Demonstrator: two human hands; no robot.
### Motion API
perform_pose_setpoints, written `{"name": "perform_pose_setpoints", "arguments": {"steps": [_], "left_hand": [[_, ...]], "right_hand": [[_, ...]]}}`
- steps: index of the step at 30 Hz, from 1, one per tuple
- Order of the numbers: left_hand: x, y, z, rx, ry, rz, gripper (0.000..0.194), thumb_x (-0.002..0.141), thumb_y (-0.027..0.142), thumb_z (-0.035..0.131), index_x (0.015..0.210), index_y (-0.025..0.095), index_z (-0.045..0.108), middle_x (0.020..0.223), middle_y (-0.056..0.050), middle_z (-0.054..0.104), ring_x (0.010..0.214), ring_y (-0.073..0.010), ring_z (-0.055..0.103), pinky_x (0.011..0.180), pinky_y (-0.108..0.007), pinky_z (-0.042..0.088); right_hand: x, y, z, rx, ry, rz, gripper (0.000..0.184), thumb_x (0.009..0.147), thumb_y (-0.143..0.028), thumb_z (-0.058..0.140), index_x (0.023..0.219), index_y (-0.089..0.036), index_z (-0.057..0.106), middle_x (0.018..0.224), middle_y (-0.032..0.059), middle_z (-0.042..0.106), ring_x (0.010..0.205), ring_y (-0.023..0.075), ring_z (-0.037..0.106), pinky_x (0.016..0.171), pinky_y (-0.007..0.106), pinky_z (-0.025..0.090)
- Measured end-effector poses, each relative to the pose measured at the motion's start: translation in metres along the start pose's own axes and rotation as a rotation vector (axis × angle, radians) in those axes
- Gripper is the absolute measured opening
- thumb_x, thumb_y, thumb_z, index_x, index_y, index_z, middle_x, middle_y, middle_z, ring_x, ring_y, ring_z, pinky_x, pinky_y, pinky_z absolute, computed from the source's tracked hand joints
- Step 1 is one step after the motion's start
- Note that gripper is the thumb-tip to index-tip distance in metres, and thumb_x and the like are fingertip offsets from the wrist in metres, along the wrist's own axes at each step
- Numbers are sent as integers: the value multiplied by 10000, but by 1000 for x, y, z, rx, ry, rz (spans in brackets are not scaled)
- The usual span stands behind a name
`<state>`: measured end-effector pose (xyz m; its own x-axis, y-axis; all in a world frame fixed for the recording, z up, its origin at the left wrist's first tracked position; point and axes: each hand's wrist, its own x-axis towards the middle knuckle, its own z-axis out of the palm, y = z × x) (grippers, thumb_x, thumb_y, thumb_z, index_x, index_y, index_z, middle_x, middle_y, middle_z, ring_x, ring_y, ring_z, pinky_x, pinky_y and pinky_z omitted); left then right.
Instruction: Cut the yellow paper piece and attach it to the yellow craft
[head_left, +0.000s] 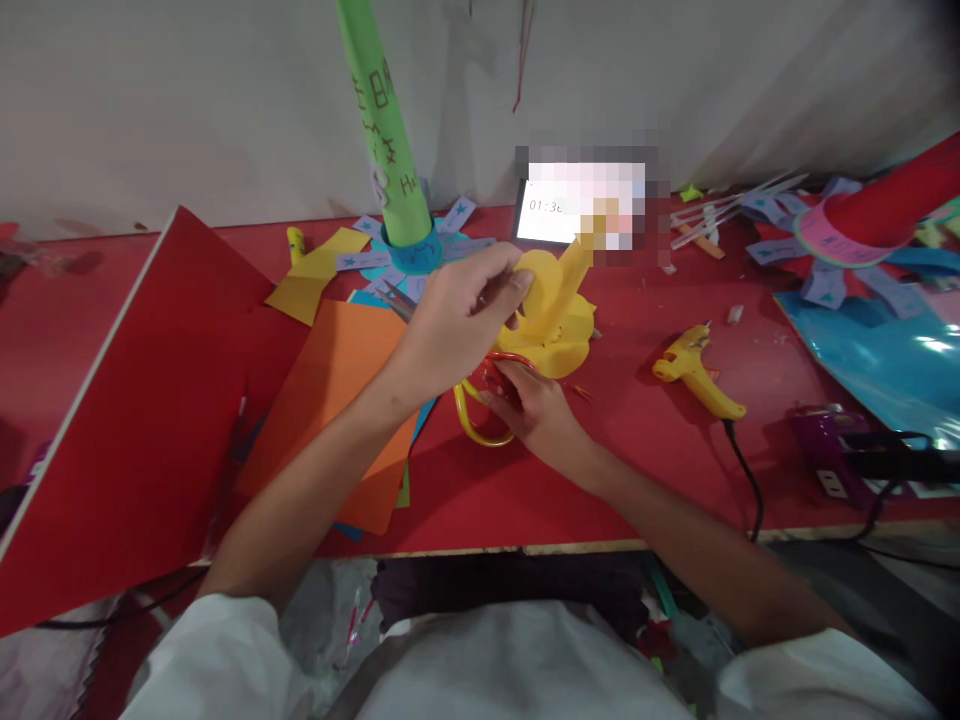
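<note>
My left hand (459,312) is closed, with thumb and fingers pinching a yellow paper flower (559,335) by a rounded edge. A yellow strip or stem of the same paper rises from its middle towards the back right. Just below, my right hand (541,412) closes round the handles of a pair of scissors (486,436), one loop red and one yellow. Grey blade tips show to the left, beyond my left wrist; the middle of the scissors is hidden behind that hand. Small yellow scraps (581,391) lie beside my right hand.
Orange paper sheets (330,410) and a large red board (142,410) lie left. A green paper tube (390,150) stands behind. A lit screen (544,215) leans at the wall. Rightward are a yellow glue gun (697,375), a purple power box (829,460) and blue film (855,350).
</note>
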<state>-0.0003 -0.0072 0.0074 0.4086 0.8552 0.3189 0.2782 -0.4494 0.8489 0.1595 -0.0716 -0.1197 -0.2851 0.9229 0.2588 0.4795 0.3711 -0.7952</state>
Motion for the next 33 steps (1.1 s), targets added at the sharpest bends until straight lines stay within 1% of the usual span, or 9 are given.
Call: {"name": "perform_pose_setpoints", "arguments": {"steps": [6, 11, 17, 20, 23, 26, 28, 31, 33], "left_hand": [[-1, -1, 0, 53, 17, 51, 303, 1058, 194, 570, 761, 224, 522, 680, 23, 589, 655, -139, 572, 662, -302, 450], [-1, 3, 0, 35, 26, 63, 290, 1057, 212, 565, 769, 221, 529, 680, 33, 577, 653, -127, 563, 657, -294, 440], [-4, 8, 0, 32, 24, 33, 256, 1067, 254, 553, 812, 231, 562, 712, 22, 581, 668, -136, 588, 671, -303, 462], [-4, 8, 1, 15, 32, 50, 239, 1068, 248, 551, 833, 231, 589, 725, 21, 592, 680, -136, 593, 668, -300, 466], [-4, 8, 2, 38, 38, 61, 207, 1057, 229, 554, 857, 233, 607, 720, 28, 599, 665, -135, 586, 649, -296, 460], [-2, 6, 1, 39, 31, 55, 138, 1049, 231, 566, 916, 239, 602, 732, 44, 596, 648, -127, 593, 644, -293, 449], [-1, 2, -1, 114, -5, 46, 128, 1031, 201, 572, 909, 234, 586, 728, 47, 580, 649, -124, 568, 642, -294, 416], [1, -8, -2, 285, -137, 56, 154, 990, 138, 584, 858, 217, 585, 770, 20, 607, 703, -134, 541, 659, -301, 371], [2, -14, 0, 342, -228, 60, 171, 992, 134, 579, 838, 207, 592, 814, -2, 634, 743, -145, 546, 682, -311, 361]], "right_hand": [[-1, -4, -1, 4, 33, -14, 241, 1042, -399, 676, 1193, -211, 677, 1079, 99, 772, 934, 249, 709, 837, 358, 544], [-4, -8, -3, -31, 35, -4, 211, 1049, -422, 680, 1096, -217, 684, 969, 65, 769, 855, 226, 714, 779, 331, 536], [-8, -5, -1, -186, 59, -137, 241, 1124, -313, 491, 1187, -201, 695, 1049, 121, 789, 919, 253, 754, 795, 366, 575], [-9, -8, -2, -205, 41, -179, 265, 1130, -317, 485, 1171, -213, 725, 1071, 122, 808, 987, 262, 771, 864, 395, 605], [-8, -16, -8, -186, 66, -162, 253, 1122, -339, 516, 1157, -248, 750, 1142, 117, 819, 1079, 266, 765, 921, 415, 613], [-6, -23, -17, -104, 165, -114, 233, 1104, -381, 548, 1094, -268, 751, 1079, 98, 821, 1048, 265, 754, 928, 435, 602], [-2, -25, -22, 54, 230, -42, 260, 1108, -434, 526, 1076, -264, 721, 1008, 77, 804, 939, 236, 744, 864, 409, 596], [7, -21, -28, 332, 309, 104, 355, 1094, -575, 504, 1046, -255, 649, 891, 32, 737, 699, 169, 648, 687, 342, 541], [12, -17, -29, 419, 342, 174, 418, 1021, -671, 587, 1022, -255, 625, 831, 2, 684, 642, 149, 586, 631, 321, 497]]}}
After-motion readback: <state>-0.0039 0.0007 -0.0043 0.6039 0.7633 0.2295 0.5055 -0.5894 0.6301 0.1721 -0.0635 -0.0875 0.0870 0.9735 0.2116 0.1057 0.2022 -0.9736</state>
